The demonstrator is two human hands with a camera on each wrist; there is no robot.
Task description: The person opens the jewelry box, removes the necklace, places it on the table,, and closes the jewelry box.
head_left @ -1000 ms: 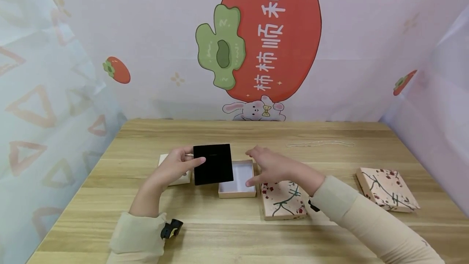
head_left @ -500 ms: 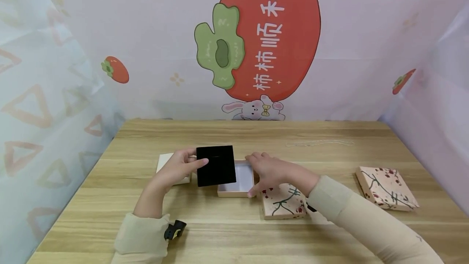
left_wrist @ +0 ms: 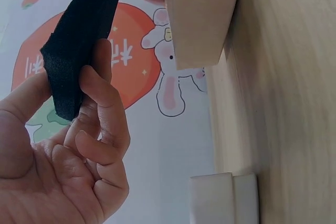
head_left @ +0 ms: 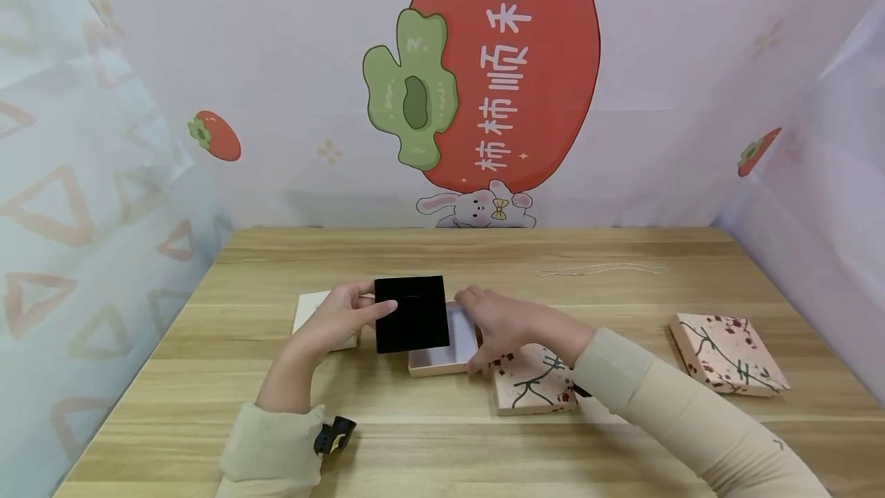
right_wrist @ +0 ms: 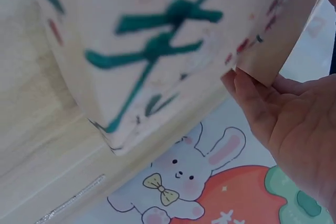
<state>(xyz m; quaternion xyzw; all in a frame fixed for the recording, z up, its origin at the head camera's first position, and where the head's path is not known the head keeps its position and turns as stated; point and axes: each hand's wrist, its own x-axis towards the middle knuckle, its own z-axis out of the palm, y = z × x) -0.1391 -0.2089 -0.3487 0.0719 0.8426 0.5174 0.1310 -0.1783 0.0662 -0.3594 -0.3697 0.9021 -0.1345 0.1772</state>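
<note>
Two beige sleeves, a left sleeve (head_left: 273,444) and a right sleeve (head_left: 657,390), enter at the near side of one wooden table (head_left: 470,444); one black device (head_left: 335,434) shows beside the left cuff. Two flower-printed boxes lie beyond: a middle floral box (head_left: 532,390) under the right wrist and a right-hand floral box (head_left: 733,352) well apart from it.

One open box (head_left: 442,370), pale inside, sits just left of the middle floral box. The right hand (head_left: 503,320) reaches in from the right, its thumb at the box's near corner and its fingers at the far one, holding it across a wide span.

One black pad (head_left: 412,325) is raised over the open box's left part, face tilted toward the head camera. The left hand (head_left: 346,312) pinches its left edge narrowly, thumb in front, fingers bent behind. One white box (head_left: 309,307) lies partly hidden behind that hand.

Farther back lies one thin silvery chain (head_left: 577,273); behind the table hangs a backdrop (head_left: 311,60) with one rabbit (head_left: 477,208).
</note>
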